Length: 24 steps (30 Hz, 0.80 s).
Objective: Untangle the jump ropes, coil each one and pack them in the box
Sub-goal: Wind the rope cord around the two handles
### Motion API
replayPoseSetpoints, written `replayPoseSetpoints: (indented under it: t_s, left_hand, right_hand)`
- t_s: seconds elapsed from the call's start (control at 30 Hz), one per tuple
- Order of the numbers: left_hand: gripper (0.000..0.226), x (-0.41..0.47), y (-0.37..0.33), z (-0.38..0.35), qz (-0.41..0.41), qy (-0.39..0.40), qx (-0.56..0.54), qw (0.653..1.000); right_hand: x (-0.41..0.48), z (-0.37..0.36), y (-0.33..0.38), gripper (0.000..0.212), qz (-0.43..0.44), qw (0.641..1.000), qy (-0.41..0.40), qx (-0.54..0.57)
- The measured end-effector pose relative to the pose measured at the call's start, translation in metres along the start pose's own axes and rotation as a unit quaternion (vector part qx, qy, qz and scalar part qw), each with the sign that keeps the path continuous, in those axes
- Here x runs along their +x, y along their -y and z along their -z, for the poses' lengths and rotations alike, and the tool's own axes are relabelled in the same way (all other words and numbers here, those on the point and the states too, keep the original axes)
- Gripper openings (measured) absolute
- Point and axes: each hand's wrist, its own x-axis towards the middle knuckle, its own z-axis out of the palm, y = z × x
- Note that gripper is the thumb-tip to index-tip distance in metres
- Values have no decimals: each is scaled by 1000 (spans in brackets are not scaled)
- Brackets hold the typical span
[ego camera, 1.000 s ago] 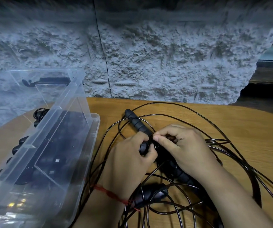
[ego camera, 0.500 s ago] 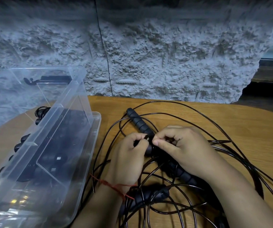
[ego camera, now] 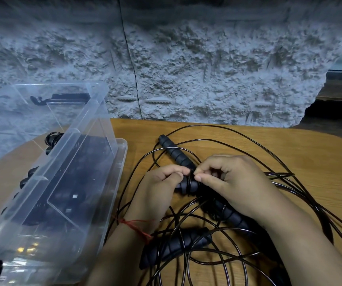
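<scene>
Since a second ago the left hand (ego camera: 161,188) has slid off the handle end it was covering. That end now shows bare between the two hands, with turns of cord (ego camera: 189,182) looped round it.

Nearest the camera, to the right of the box (ego camera: 79,162), a ridged black handle (ego camera: 176,248) lies under several crossing loops of the jump ropes (ego camera: 248,137). A red thread (ego camera: 137,226) circles the left wrist. Just beyond it the hands meet. The left thumb and forefinger pinch the cord at the wrapped handle (ego camera: 188,186), and the right hand (ego camera: 234,182), its fingers curled, pinches the same cord from the other side. A third handle (ego camera: 176,155) points away from the hands, farther from the camera.

This looks like the untangling step, still early: the loops are spread loose to the right of the box and nothing on that side is coiled yet. The next move probably calls for lifting those turns off the handle end one at a time. The cord should stay slack, since pulling would likely tighten the wraps.

The clear plastic box holds dark shapes, seemingly ropes already packed, but the walls blur them.

The surface (ego camera: 289,153) is bare wood with a rounded edge to the far right of the box. Beyond the box stands a rough grey wall (ego camera: 207,69) with a thin vertical crack.
</scene>
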Motion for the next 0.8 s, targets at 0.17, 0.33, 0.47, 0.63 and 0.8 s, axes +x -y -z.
replayPoseSetpoints:
  t_s: [0.17,0.33,0.47,0.63,0.8]
  left_hand:
    - [17,-2,-1,-1,29,19,0,999]
    - [20,-3,-1,-3,40,27,-57,997]
    - [28,-2,2,-5,57,38,-82,994]
    - [30,-1,4,-3,88,49,-99,990]
    - [20,-9,-3,-1,82,59,-52,994]
  right_hand:
    - [1,0,3,8,-64,998,-17,9]
    - [2,0,9,11,-95,995,5,21]
    - [3,2,11,13,-107,991,18,78]
    - [2,0,12,9,-81,994,38,64]
    - [1,-8,14,8,-29,999,28,-16]
